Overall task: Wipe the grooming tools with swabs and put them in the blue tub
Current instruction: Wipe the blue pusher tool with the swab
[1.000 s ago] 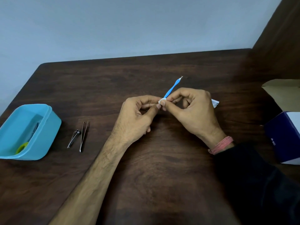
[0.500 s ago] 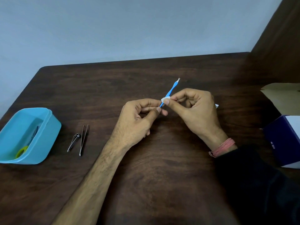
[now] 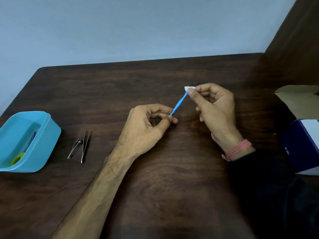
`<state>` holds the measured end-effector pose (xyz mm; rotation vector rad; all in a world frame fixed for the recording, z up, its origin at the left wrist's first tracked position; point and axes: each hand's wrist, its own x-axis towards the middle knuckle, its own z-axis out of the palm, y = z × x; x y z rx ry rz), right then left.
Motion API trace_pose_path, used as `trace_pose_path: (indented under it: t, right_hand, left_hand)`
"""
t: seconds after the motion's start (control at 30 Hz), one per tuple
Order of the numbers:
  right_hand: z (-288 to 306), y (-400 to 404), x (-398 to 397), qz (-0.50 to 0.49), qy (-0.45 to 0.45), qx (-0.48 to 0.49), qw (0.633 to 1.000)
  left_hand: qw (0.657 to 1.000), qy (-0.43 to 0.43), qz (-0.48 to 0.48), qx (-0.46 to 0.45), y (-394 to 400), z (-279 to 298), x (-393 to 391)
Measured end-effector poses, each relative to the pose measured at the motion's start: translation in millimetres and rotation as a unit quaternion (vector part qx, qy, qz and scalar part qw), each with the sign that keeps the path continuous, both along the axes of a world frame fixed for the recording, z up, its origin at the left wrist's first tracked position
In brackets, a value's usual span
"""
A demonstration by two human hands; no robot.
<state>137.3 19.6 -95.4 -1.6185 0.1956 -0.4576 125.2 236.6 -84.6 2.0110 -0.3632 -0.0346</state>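
The blue grooming tool (image 3: 178, 104) is held above the table (image 3: 155, 187) at the centre of the frame, slanted from lower left to upper right. Its lower end is pinched in the closed grip of the left hand (image 3: 145, 130), between thumb and forefinger. Its upper end is covered by a white swab (image 3: 189, 88), which is pinched against the tool by the thumb and forefinger of the right hand (image 3: 215, 109); the remaining fingers of that hand are curled. A pink cord bracelet (image 3: 237, 149) and a dark sleeve (image 3: 276, 195) are seen at the right wrist.

The blue tub (image 3: 46, 145) is located at the left edge of the frame, resting on the table. A yellow-green item (image 3: 17, 158) and a dark tool are visible inside it; neither can be identified further. Just beside the tub, to its right, a nail clipper (image 3: 74, 148) and a pair of tweezers (image 3: 85, 146) are laid side by side on the table, well apart from both hands.

At the right edge of the frame, a dark blue and white box (image 3: 300, 145) is positioned on the table, with an open cardboard flap (image 3: 298, 99) above it.
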Motion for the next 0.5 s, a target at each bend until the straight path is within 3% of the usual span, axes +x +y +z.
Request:
trace_pose_path:
  t: [0.23,0.5]
  right_hand:
    - [7.9,0.6,-1.0,0.024,0.017,0.070,0.997]
    - [7.7,2.2,-2.0,0.052,0.025,0.057,0.997]
  left_hand:
    - [1.000,-0.012,0.004,-0.003,1.7,-2.6,-0.4]
    - [0.998,0.050,0.011,-0.022,0.5,2.4,-1.1]
